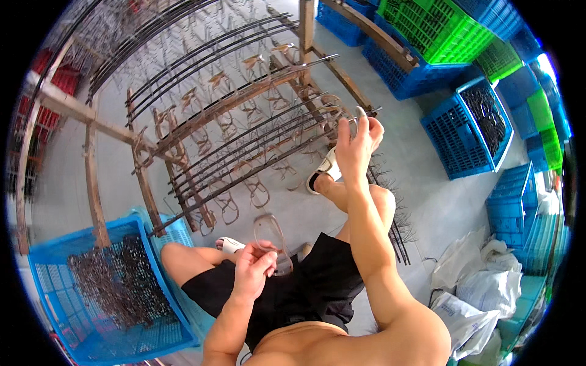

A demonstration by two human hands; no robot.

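Observation:
My left hand [254,266] is closed in front of my lap, pinching a clear, brownish eyeglass frame [261,227] by one side. The frame tilts upright, with its lower part over my black shorts. Far off to the right, my right hand [357,146] is raised at the end of a wooden rack [229,100]. Its fingers are bent together beside another eyeglass frame [331,102] by the dark rods [244,152]; what they grip, if anything, is too small to make out. Several similar frames hang from wire hooks along the rods.
At my left stands a blue basket [46,293] with a heap of dark thin parts [122,283]. To the right are a blue crate [448,137] holding black parts, stacked green crates [436,27] and white plastic bags [488,290]. Rods with wire hooks [390,213] lie beside my right leg.

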